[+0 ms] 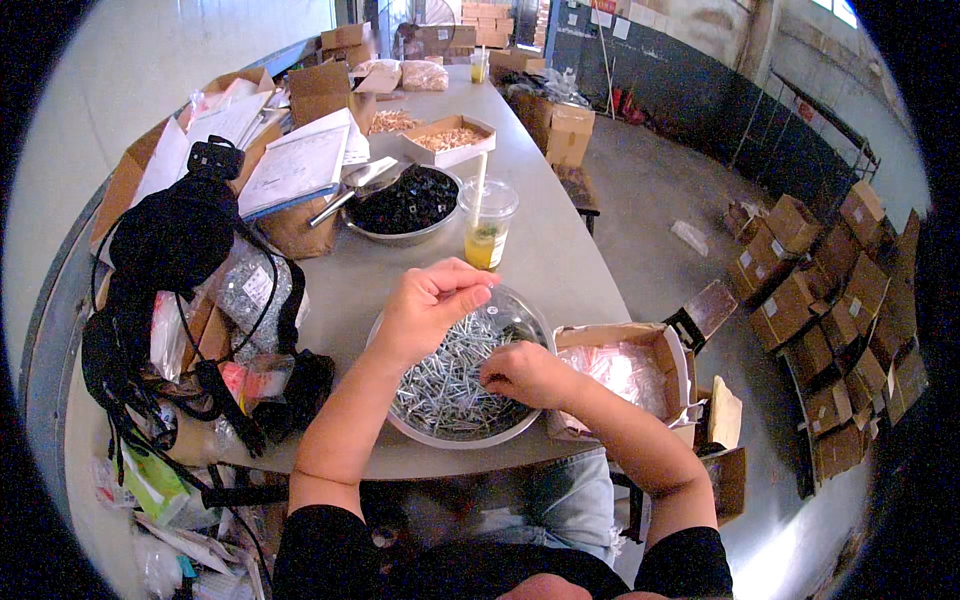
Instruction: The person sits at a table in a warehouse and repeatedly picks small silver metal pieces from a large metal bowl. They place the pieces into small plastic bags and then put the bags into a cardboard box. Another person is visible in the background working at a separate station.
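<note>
Two bare hands work over one bowl [470,441] of silvery screws [445,372], too many to count, near the near edge of a table [545,210]. The left hand [432,305] is raised above the bowl's far side, thumb and fingertips together; anything between them is too small to tell. The right hand [528,375] reaches in over the bowl's right side, fingers curled at the screws, though whether it grips one cannot be told. One open carton [678,372] at the near right corner contains clear packets [622,368]. Beyond the screws, a second bowl [408,238] holds black parts [405,200], with one scoop [374,174] at its left rim. One shallow box [455,157] farther back carries copper-coloured pieces [450,139]. Of two lidded cups, one [486,225], part-filled with yellow drink, stands just past the screws; the other [479,68] is near the far end.
</note>
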The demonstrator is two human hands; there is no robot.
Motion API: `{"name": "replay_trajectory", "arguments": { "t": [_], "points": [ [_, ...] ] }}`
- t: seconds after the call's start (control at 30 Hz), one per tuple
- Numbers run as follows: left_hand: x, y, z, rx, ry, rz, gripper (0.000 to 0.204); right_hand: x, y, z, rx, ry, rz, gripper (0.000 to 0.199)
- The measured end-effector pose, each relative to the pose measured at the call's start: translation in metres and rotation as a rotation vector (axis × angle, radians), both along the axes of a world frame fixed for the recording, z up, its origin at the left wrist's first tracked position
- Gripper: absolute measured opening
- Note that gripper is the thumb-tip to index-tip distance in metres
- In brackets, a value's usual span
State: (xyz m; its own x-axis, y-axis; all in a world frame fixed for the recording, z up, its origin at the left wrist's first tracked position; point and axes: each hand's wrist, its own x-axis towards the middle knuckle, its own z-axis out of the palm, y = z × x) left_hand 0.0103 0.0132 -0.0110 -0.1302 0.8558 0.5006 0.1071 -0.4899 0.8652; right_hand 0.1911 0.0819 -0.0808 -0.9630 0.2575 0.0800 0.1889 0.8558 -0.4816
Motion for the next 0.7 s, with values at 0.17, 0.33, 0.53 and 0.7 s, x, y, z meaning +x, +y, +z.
{"name": "replay_trajectory", "arguments": {
  "t": [0.17,0.33,0.53,0.7],
  "points": [
    [-0.005,-0.009,-0.002,-0.189,0.013,-0.051,0.013,0.008,0.003,0.017,-0.139,0.063,-0.093,0.018],
    [-0.014,-0.005,-0.007,-0.163,-0.016,-0.062,0.013,0.014,0.006,0.034,-0.253,0.066,-0.223,0.016],
    [-0.006,-0.003,-0.003,-0.1,-0.221,-0.293,0.013,0.008,0.002,0.014,-0.02,-0.044,-0.043,0.016],
    [-0.009,-0.005,-0.004,-0.126,-0.266,-0.355,0.023,0.005,-0.006,0.004,0.054,-0.071,-0.07,0.012]
  ]
}}
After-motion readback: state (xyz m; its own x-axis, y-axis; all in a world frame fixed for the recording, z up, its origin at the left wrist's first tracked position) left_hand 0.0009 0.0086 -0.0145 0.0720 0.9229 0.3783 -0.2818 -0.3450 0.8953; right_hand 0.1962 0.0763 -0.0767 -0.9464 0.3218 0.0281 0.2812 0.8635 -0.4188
